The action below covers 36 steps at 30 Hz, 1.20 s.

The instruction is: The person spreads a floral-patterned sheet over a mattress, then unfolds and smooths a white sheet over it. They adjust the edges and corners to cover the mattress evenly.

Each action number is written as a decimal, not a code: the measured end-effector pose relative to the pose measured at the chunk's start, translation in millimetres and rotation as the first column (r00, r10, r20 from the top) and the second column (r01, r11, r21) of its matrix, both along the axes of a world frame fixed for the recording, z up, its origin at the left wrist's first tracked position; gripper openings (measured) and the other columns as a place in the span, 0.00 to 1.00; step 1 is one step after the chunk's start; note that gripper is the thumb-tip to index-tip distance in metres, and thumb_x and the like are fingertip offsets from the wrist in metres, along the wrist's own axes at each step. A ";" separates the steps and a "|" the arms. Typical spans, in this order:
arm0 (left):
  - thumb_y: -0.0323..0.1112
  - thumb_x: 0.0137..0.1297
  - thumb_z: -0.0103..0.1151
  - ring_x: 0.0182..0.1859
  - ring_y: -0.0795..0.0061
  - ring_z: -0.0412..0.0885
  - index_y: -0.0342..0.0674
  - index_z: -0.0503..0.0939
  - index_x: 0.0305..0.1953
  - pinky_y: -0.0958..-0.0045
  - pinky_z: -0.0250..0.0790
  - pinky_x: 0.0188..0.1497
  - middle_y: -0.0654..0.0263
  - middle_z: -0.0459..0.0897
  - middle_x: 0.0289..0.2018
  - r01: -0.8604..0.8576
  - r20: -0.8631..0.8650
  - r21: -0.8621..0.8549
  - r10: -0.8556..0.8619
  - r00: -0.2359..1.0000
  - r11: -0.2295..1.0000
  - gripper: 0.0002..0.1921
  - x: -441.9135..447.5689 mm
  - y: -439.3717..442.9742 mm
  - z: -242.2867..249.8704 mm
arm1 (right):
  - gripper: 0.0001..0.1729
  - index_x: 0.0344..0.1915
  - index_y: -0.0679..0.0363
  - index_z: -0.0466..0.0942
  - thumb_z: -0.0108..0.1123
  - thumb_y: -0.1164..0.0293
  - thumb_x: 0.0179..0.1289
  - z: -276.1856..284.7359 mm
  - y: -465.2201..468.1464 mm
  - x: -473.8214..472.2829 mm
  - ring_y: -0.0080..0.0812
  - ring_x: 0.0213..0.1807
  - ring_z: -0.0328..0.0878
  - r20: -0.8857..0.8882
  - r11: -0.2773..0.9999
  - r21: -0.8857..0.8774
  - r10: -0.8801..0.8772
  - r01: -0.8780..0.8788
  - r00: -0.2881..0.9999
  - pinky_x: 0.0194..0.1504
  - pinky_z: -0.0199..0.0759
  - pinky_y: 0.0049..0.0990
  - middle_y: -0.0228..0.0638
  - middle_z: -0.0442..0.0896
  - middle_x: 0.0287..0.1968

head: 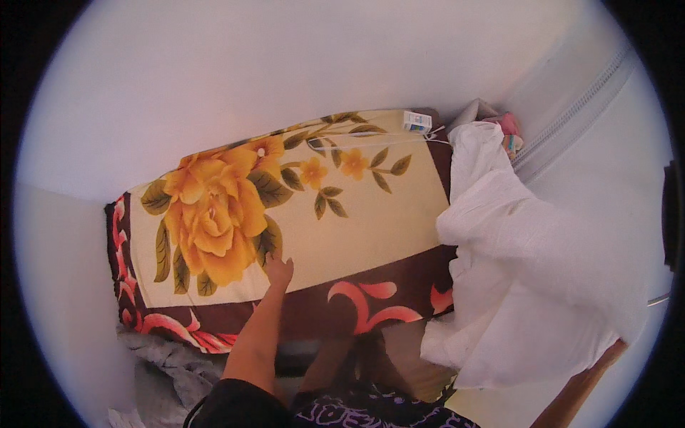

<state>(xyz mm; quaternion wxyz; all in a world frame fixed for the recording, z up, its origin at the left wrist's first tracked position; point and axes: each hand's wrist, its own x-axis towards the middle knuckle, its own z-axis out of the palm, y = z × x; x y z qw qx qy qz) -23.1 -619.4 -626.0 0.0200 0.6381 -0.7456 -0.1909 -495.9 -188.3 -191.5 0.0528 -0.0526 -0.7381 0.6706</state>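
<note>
A floral blanket [369, 235] lies spread on what looks like a bed, its cream middle printed with large yellow flowers and its dark brown border with red scrolls. My left hand [279, 269] is on or just above the blanket near the biggest flower, thumb apart from the fingers and nothing in it. At the right, my right hand [618, 346] grips the lower corner of a large white cloth [514, 257]. The cloth hangs in folds over the blanket's right end and hides it. Most of my right fingers are hidden by the cloth.
A small white box [417, 122] with printing sits at the blanket's far right corner, beside a thin white cord [369, 140]. Pink and grey items [508, 125] are heaped behind the cloth. Pale walls [267, 64] bound the far side. Grey fabric [182, 364] lies at the lower left.
</note>
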 end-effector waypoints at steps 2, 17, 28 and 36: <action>0.42 0.50 0.55 0.51 0.41 0.64 0.32 0.61 0.54 0.56 0.58 0.53 0.37 0.57 0.54 -0.110 0.029 0.050 0.108 0.994 0.993 0.31 -10.0 -18.0 -9.6 | 0.26 0.50 0.66 0.66 0.44 0.58 0.59 -13.0 -3.8 15.0 0.37 0.48 0.71 0.015 1.000 -0.013 -0.001 0.001 1.000 0.48 0.66 0.33 0.43 0.72 0.49; 0.57 0.54 0.48 0.60 0.53 0.53 0.42 0.62 0.56 0.50 0.54 0.54 0.51 0.57 0.58 -0.430 0.162 -0.088 0.439 0.884 0.898 0.33 -98.2 -170.0 -42.8 | 0.23 0.50 0.65 0.66 0.48 0.63 0.57 -175.7 -70.0 119.3 0.36 0.48 0.71 0.475 0.897 -0.193 0.441 -0.399 0.762 0.46 0.68 0.36 0.43 0.72 0.48; 0.38 0.56 0.53 0.62 0.57 0.53 0.35 0.60 0.56 0.62 0.43 0.62 0.52 0.58 0.58 0.475 -0.527 -0.335 -0.580 0.622 0.814 0.27 -306.0 -114.6 -29.1 | 0.23 0.43 0.61 0.73 0.53 0.70 0.42 -405.2 -138.4 116.0 0.46 0.36 0.75 0.689 0.055 0.703 0.194 -0.709 0.698 0.36 0.69 0.36 0.48 0.78 0.33; 0.49 0.54 0.50 0.49 0.47 0.65 0.29 0.67 0.47 0.54 0.53 0.51 0.45 0.68 0.46 -0.153 0.147 -0.665 0.329 0.933 0.731 0.27 -138.4 -225.4 -58.0 | 0.34 0.49 0.55 0.69 0.62 0.55 0.39 -420.3 -157.0 114.6 0.43 0.48 0.70 0.614 0.049 0.751 0.314 -0.658 0.724 0.46 0.66 0.35 0.41 0.74 0.47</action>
